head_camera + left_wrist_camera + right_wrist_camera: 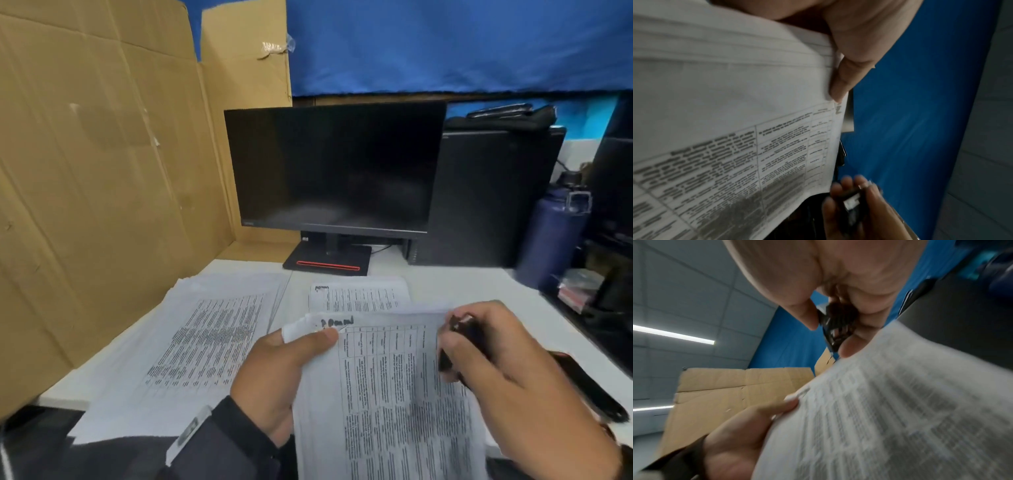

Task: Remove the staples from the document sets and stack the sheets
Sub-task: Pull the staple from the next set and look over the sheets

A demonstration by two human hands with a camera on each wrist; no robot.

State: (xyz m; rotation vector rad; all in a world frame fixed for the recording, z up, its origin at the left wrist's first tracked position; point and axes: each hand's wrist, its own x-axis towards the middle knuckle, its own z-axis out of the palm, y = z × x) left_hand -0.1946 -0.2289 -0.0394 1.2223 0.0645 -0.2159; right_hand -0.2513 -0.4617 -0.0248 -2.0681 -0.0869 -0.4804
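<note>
The left hand (274,373) holds a stapled document set (383,394) by its top left corner, thumb pressed on the front sheet and fingers curled behind, so that grip is clamped on the paper. The set is lifted off the bench (462,284) and tilted toward the person. The right hand (507,370) is at the set's upper right edge, its fingers closed round a small black staple remover (459,339); in the right wrist view the tool (835,327) sits pinched between thumb and fingertips, just above the paper's edge.

The front sheet is a printed table with a short handwritten word in black at the top, too blurred to read. The printed text is not legible in any view.

Three lots of paper can be counted: the held set, a loose stack of sheets (205,339) lying on the bench to the left, and one more document (356,294) flat on the bench just behind the held set.

Behind the papers stands a dark monitor (332,168) on a stand with a red strip, with a small logo at its lower left corner that cannot be read. A black computer tower (486,195) stands to its right, then a dark blue bottle (551,236). A cardboard wall (102,171) closes the left side close by the loose stack; bare bench surface lies between the papers and the monitor stand.
</note>
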